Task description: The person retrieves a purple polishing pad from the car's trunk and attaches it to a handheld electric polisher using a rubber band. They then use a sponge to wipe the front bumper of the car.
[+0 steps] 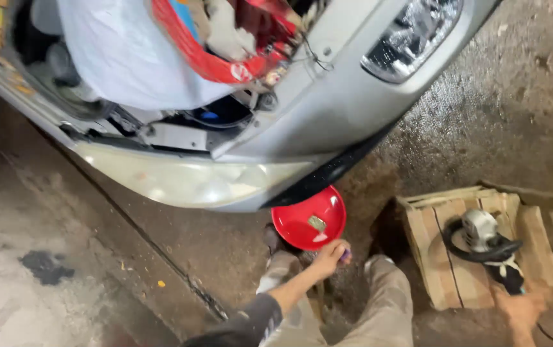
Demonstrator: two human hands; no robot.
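Observation:
My left hand (pixel 329 256) reaches forward over my knees, its fingers closed around a small purple object (pixel 346 256) at the rim of a red round tray (pixel 295 225). The tray lies on the ground under a silver car's bumper (pixel 328 122) and holds a small metal piece (pixel 317 223). My right hand (pixel 520 310) grips the black tail end of an angle grinder (pixel 482 234). The grinder has a grey head and a black guard and rests on a wooden crate (pixel 430 257).
The car's front fills the top, with one headlight (pixel 411 32) at the right and another (pixel 193 180) lower down. White cloth (pixel 122 58) and a red bag (pixel 218 64) sit in the open engine bay. Rough concrete floor (pixel 482 115) surrounds the crate; my beige trouser legs (pixel 385 302) are below.

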